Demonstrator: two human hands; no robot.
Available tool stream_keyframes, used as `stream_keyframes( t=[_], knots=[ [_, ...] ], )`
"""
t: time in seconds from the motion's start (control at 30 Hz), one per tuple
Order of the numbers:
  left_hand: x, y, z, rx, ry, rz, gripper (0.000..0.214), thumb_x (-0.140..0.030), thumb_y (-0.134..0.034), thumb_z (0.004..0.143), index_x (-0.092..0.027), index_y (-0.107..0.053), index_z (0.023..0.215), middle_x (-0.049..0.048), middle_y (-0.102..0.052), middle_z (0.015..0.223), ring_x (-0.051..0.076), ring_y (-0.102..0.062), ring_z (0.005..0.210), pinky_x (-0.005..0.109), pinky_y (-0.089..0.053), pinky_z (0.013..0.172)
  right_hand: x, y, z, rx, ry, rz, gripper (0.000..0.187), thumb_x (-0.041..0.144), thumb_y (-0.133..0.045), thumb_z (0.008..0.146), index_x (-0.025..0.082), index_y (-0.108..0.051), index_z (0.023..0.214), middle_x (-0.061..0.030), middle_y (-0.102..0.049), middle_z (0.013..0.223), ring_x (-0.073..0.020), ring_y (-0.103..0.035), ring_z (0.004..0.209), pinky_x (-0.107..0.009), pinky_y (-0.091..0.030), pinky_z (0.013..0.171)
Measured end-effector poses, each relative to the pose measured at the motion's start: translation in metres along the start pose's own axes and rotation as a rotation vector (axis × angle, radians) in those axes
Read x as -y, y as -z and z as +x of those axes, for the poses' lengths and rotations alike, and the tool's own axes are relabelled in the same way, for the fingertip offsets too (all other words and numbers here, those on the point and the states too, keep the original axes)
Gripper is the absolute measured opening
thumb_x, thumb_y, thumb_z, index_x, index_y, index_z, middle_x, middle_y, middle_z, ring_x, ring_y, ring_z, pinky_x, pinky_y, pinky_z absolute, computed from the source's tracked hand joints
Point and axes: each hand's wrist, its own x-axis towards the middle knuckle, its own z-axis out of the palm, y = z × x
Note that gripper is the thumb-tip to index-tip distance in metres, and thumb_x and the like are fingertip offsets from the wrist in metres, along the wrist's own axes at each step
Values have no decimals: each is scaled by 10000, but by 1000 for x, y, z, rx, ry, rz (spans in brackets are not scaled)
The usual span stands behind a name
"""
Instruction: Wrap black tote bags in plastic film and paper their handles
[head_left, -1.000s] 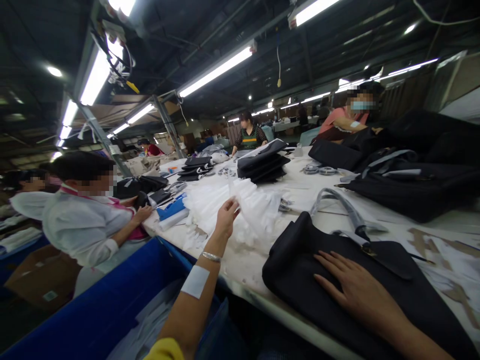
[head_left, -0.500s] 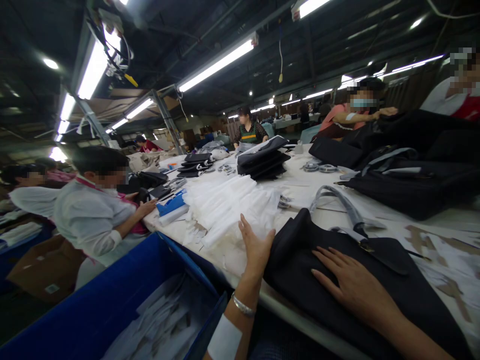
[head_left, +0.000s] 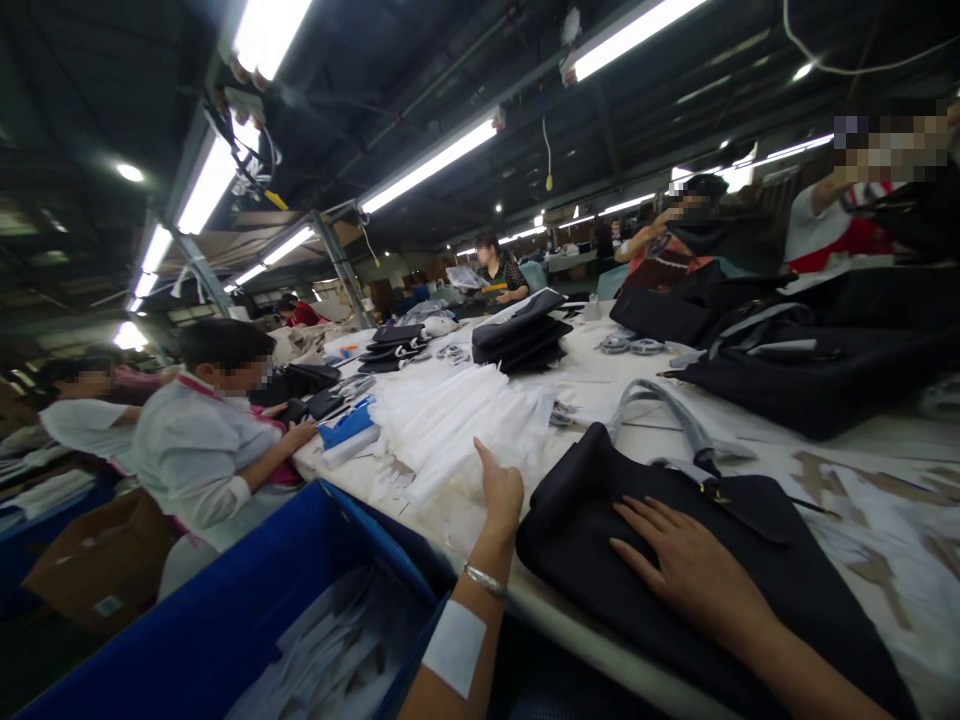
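A black bag [head_left: 600,500] lies flat on the white table [head_left: 480,525] in front of me. My right hand [head_left: 679,565] rests open on top of it, fingers spread. At the bag's left edge, my left hand [head_left: 499,490] has its fingers curled round the side, thumb up; they appear to grip the bag's edge. A silver bracelet and a white patch show on my left forearm. Just left of that hand is a heap of white folded sheets [head_left: 457,420]. A grey strap [head_left: 667,410] runs off the bag's far end.
A blue bin [head_left: 247,600] with white scraps stands below the table's near edge. Stacks of black bags [head_left: 521,335] and a large black pile [head_left: 817,370] sit farther along. A person in white [head_left: 202,440] works at the left; other people sit at the far side.
My left hand let go of the white sheets, dropped to the bag's left edge and closed its fingers round it. My right hand stayed flat on the bag.
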Motion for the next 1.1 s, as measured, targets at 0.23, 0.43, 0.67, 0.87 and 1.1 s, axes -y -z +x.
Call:
stream_keyframes(
  t=[0.23, 0.43, 0.67, 0.87, 1.1],
  knots=[
    [-8, 7, 6, -111, 164, -434, 499, -158, -519, 919, -187, -412, 1405, 194, -548, 1387, 203, -641, 1171, 278, -553, 910, 3, 4, -1, -15, -12, 33, 627, 619, -399, 942, 214, -566, 1390, -84, -543, 1437, -334, -476, 1337, -520, -397, 1090],
    [-40, 11, 10, -67, 173, -552, 331, -276, -411, 1014, -161, -535, 1298, 179, -538, 1419, 186, -616, 1212, 275, -521, 968, 8, 14, -1, -9, -1, 51, 605, 587, -402, 953, 200, -568, 1388, -107, -539, 1439, -343, -466, 1343, -517, -390, 1088],
    [-66, -16, -13, 77, 46, -548, 396, -232, -387, 1002, -118, -532, 1351, 166, -595, 1368, 177, -605, 1227, 312, -447, 1070, 7, 12, -2, -10, 10, 63, 600, 587, -405, 956, 209, -559, 1395, -114, -536, 1441, -347, -463, 1344, -526, -387, 1084],
    [-44, -48, -63, 388, -387, 46, 260, -266, -558, 904, -191, -745, 1069, 46, -749, 1108, 229, -663, 1106, 366, -460, 1049, 8, 14, -4, -26, -4, 95, 588, 579, -396, 963, 207, -563, 1387, -119, -540, 1438, -341, -464, 1339, -526, -375, 1084],
    [-34, -68, -80, 489, -626, 496, 234, -166, -656, 830, -304, -749, 995, 14, -763, 1002, 228, -693, 945, 361, -500, 922, 4, -13, 0, -49, -54, 233, 559, 519, -521, 918, 212, -554, 1385, -134, -542, 1427, -350, -433, 1353, -548, -333, 1109]
  ],
)
